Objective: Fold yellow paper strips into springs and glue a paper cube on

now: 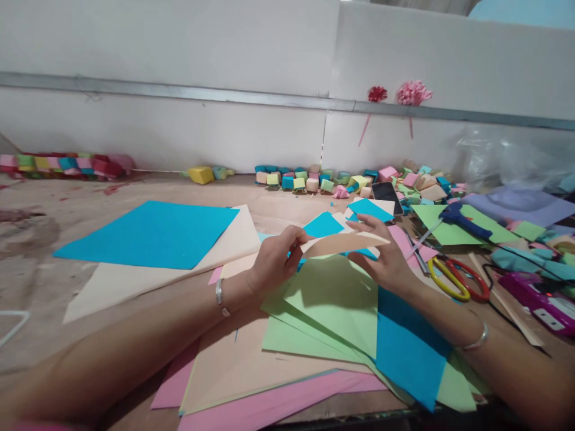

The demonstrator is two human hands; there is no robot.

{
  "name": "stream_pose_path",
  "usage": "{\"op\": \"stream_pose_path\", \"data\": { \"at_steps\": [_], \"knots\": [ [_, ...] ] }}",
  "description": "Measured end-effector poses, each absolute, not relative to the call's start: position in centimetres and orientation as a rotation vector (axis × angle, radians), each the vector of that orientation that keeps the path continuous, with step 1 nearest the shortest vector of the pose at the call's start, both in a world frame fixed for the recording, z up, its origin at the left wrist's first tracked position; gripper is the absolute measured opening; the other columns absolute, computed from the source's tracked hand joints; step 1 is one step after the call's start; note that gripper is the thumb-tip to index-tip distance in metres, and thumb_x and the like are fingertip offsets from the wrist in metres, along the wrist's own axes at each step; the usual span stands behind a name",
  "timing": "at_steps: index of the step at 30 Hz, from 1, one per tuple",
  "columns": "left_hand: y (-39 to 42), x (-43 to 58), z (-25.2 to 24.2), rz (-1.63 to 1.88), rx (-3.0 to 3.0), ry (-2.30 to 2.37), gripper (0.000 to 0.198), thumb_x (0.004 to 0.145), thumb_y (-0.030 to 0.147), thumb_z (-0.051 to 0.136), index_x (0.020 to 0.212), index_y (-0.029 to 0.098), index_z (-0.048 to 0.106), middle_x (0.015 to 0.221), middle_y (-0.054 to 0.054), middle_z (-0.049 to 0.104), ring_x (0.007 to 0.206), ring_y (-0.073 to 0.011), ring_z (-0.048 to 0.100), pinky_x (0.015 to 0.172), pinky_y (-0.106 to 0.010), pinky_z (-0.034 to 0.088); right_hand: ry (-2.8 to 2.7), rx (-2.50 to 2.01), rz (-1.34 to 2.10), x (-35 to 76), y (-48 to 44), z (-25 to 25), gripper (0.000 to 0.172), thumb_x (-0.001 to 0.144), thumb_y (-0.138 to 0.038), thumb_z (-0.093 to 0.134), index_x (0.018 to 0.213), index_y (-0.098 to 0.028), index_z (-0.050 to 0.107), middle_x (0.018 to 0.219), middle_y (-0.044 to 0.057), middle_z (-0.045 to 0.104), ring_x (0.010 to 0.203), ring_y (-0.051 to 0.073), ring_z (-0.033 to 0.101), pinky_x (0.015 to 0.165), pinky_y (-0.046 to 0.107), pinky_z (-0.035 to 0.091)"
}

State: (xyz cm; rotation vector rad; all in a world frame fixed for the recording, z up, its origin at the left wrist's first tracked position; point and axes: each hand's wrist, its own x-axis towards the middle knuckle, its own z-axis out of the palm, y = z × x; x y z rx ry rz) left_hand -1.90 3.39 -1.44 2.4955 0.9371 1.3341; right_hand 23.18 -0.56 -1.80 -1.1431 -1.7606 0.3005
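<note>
A curved piece of peach paper [344, 244] bridges my two hands above the pile. My left hand [279, 257] pinches its left end between thumb and fingers. At the other end, my right hand [381, 254] has the paper between its thumb and raised fingers, fingertips pointing left. Beneath lie light green sheets [335, 299], with a blue sheet [408, 341] under my right forearm. Larger peach sheets [238, 359] and pink sheets [287, 398] spread below these. Small blue paper pieces [323, 224] lie just behind my hands.
Scissors [458, 280] and a blue glue gun [465, 220] lie to the right, near a purple power strip [536, 302] and cord. A large blue sheet [153, 233] is at left. Folded paper cubes [294, 179] and a phone [387, 197] sit toward the white wall [171, 42].
</note>
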Motion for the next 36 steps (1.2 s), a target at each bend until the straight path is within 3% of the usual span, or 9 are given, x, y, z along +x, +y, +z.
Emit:
{"op": "stream_pose_path", "data": {
  "at_steps": [2,4,7,10,15,22,28,31,36],
  "knots": [
    [3.3,-1.7,-1.0,1.288,2.411,1.020,0.003,0.087,0.021,0.053,0.090,0.020,0.053,0.062,0.004,0.060,0.052,-0.0098,0.056,0.052,-0.019,0.040,-1.782,-1.099,0.265,23.3,-0.8,-1.4,0.035,0.077,-0.041,0.071,0.109,-0.026,0.068,0.133,0.010,0.054,0.119,0.029,0.051,0.100,0.046,0.041],
    [3.3,-1.5,-0.4,1.229,2.261,1.027,0.007,0.087,0.025,0.054,0.084,0.019,0.054,0.056,0.005,0.055,0.048,-0.0086,0.052,0.049,-0.019,0.038,-1.685,-1.116,0.415,23.3,-1.0,-1.2,0.020,0.082,-0.040,0.067,0.091,-0.022,0.071,0.107,0.008,0.067,0.098,0.025,0.061,0.087,0.039,0.049],
    [3.4,-1.1,0.2,1.129,1.942,0.931,0.018,0.085,0.030,0.057,0.073,0.017,0.053,0.052,0.005,0.051,0.042,-0.0081,0.050,0.043,-0.019,0.038,-1.485,-1.218,0.683,23.3,-1.2,-1.0,0.026,0.081,-0.042,0.067,0.069,-0.018,0.068,0.067,0.001,0.063,0.063,0.016,0.057,0.058,0.028,0.045],
    [3.5,-0.9,0.4,1.069,1.695,0.888,0.017,0.083,0.029,0.059,0.073,0.016,0.053,0.053,0.006,0.050,0.038,-0.0072,0.049,0.038,-0.018,0.038,-1.344,-1.221,0.974,23.1,-1.3,-1.0,0.025,0.074,-0.041,0.073,0.067,-0.017,0.068,0.056,-0.002,0.056,0.050,0.010,0.046,0.046,0.023,0.034],
    [3.6,-0.8,0.2,0.965,1.654,0.844,0.012,0.082,0.024,0.059,0.075,0.015,0.053,0.053,0.006,0.050,0.038,-0.0060,0.048,0.036,-0.016,0.038,-1.184,-1.199,1.268,22.9,-1.1,-1.2,0.028,0.063,-0.037,0.080,0.084,-0.019,0.073,0.068,0.000,0.068,0.051,0.011,0.053,0.043,0.022,0.035],
    [3.1,-0.6,0.0,0.769,1.564,0.781,0.022,0.075,0.028,0.072,0.089,0.014,0.060,0.061,0.005,0.055,0.043,-0.0046,0.049,0.038,-0.015,0.038,-1.001,-1.113,1.336,22.6,-0.8,-1.7,0.030,0.058,-0.026,0.084,0.085,-0.018,0.077,0.090,0.006,0.075,0.082,0.022,0.068,0.075,0.032,0.053],
    [3.8,-0.9,0.1,0.735,1.279,0.793,0.023,0.073,0.014,0.061,0.094,0.014,0.070,0.054,0.004,0.057,0.036,-0.0031,0.042,0.036,-0.015,0.033,-0.949,-1.152,1.392,22.9,-0.7,-1.3,0.021,0.058,-0.023,0.076,0.079,-0.021,0.077,0.079,0.004,0.074,0.067,0.018,0.065,0.058,0.027,0.050],
    [4.3,-0.9,0.1,0.742,1.146,0.778,0.024,0.065,0.007,0.056,0.083,0.014,0.070,0.046,0.005,0.050,0.033,-0.0033,0.040,0.035,-0.014,0.029,-1.053,-1.177,1.333,22.9,-0.7,-1.3,0.011,0.058,-0.019,0.067,0.065,-0.022,0.075,0.077,0.003,0.072,0.063,0.015,0.061,0.052,0.024,0.046],
    [4.6,-1.0,0.0,0.739,1.084,0.741,0.020,0.062,0.004,0.053,0.074,0.014,0.066,0.042,0.005,0.044,0.035,-0.0037,0.041,0.035,-0.012,0.027,-1.296,-1.299,1.164,22.9,-0.6,-1.6,0.024,0.064,-0.014,0.053,0.072,-0.021,0.075,0.081,0.005,0.072,0.071,0.018,0.064,0.057,0.027,0.049]
  ]
}}
